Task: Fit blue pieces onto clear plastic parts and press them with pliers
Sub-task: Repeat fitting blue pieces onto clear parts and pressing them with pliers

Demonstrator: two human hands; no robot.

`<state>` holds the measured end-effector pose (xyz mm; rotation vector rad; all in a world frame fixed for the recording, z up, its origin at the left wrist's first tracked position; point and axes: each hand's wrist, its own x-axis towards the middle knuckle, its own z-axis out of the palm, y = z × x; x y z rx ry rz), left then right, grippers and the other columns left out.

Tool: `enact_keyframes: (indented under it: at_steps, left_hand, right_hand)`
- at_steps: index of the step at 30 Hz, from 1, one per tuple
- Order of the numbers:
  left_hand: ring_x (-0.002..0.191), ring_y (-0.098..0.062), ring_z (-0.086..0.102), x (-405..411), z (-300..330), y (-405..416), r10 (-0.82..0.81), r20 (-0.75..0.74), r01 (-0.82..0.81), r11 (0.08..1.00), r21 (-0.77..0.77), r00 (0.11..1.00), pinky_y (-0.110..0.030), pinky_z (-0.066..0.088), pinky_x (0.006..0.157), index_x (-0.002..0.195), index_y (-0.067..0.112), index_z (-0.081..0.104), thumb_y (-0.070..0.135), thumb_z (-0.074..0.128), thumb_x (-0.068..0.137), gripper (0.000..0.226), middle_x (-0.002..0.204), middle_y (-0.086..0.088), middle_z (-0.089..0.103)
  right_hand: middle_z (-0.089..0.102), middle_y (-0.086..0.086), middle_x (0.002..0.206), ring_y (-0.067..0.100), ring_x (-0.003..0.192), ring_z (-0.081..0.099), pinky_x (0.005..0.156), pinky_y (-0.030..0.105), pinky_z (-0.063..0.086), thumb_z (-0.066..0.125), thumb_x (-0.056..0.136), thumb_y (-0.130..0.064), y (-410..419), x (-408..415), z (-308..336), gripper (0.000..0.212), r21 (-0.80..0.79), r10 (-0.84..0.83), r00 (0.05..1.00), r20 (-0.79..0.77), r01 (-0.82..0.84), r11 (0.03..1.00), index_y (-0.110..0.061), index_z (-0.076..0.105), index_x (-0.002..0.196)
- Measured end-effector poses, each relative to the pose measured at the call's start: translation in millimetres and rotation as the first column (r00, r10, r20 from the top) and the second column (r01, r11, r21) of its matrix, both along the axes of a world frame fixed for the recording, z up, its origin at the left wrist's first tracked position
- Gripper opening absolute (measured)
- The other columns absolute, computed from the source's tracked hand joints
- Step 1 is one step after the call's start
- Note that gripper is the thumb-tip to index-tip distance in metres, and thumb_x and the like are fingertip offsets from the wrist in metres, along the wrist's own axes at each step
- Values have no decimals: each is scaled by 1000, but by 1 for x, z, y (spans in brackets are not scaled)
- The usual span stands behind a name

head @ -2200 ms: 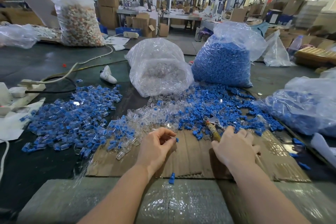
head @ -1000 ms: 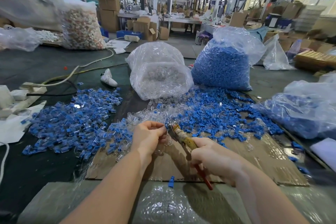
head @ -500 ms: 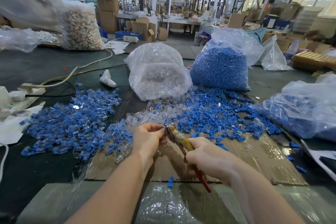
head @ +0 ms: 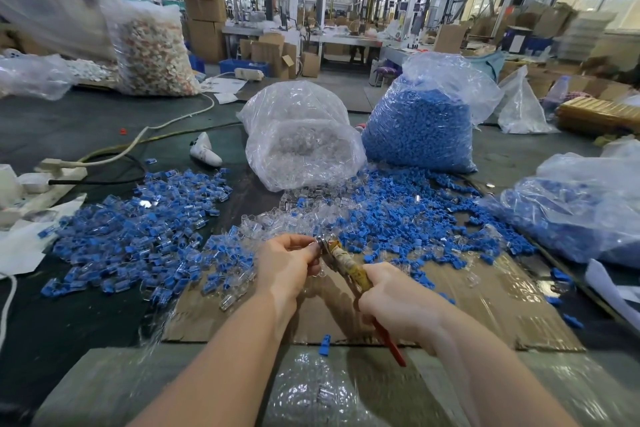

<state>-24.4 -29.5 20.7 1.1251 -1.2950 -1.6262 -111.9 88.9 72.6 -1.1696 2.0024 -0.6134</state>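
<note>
Two bulging bags on a green worktable

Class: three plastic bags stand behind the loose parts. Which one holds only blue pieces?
The upright bag of blue pieces, right of the clear-parts bag; the far-left bag holds pale mixed pieces.

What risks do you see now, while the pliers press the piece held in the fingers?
1. The left hand pinches the small part right at the nose of the pliers, so the fingers might get nipped.
2. The part is tiny and mostly hidden; it may slip and be pressed crooked.
3. A loose blue piece lies near the cardboard's edge and may fall off.
</note>
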Motion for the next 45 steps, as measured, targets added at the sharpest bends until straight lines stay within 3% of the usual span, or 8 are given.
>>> enact_keyframes:
  at_steps: [10,18,21,25,29,35,39,45]
  left_hand:
    - [51,-10,60,0,-2,-6,21,13,-21,1000,-16,1000,-20,50,49,82,8,65,-2,63,83,10,69,-8,65]
    - [46,-6,58,4,2,-5,34,6,-33,998,-53,999,-18,49,44,85,8,64,0,61,86,8,71,-7,63]
    - [59,-9,59,15,2,-10,136,249,-47,942,-334,959,-14,49,52,92,12,66,10,60,88,7,74,4,63]
    - [70,-7,50,36,-3,-25,388,472,-12,782,-623,791,-22,43,64,99,21,69,19,57,91,15,88,6,57]
    - [83,-11,38,53,-10,-41,550,599,69,701,-710,583,-35,35,80,105,30,69,25,57,91,19,100,1,60]
    - [95,-17,41,62,-15,-48,568,692,145,717,-682,446,-34,27,80,111,35,65,24,53,93,24,102,5,55]
    - [99,-18,37,53,-15,-40,565,651,131,696,-706,507,-34,27,84,114,28,64,22,56,91,26,106,3,52]
    - [93,-5,28,26,-20,-14,399,505,187,613,-768,765,-15,19,86,105,18,67,16,61,87,19,95,10,46]
  right_hand:
    - [46,1,68,12,55,41,50,22,34,39,85,4,0,0,-2,24,-10,-14,1000,-17,13,1000,-16,44,73]
    - [50,5,83,13,58,47,55,24,38,50,78,2,0,-7,-14,17,-92,-135,966,219,158,983,-11,47,89]
    - [51,4,89,5,55,45,49,19,38,51,80,1,-3,-19,-23,22,-197,-196,981,-6,191,962,-12,48,98]
    - [54,7,106,26,98,50,87,41,46,58,87,-26,0,-44,-34,23,-209,-346,833,-432,280,937,-17,49,106]
    - [49,9,120,27,114,42,96,41,36,52,88,-52,5,-59,-40,44,-126,-363,678,-639,372,919,-21,44,119]
    - [42,12,134,29,125,38,99,41,35,45,89,-59,9,-69,-55,62,-75,-319,556,-767,416,906,-22,33,137]
    - [42,12,134,28,123,39,97,39,37,41,89,-61,9,-69,-60,69,-84,-315,510,-801,425,901,-21,26,143]
    - [36,14,141,30,129,35,100,41,36,36,91,-60,9,-70,-63,70,-71,-298,486,-822,431,899,-21,17,147]
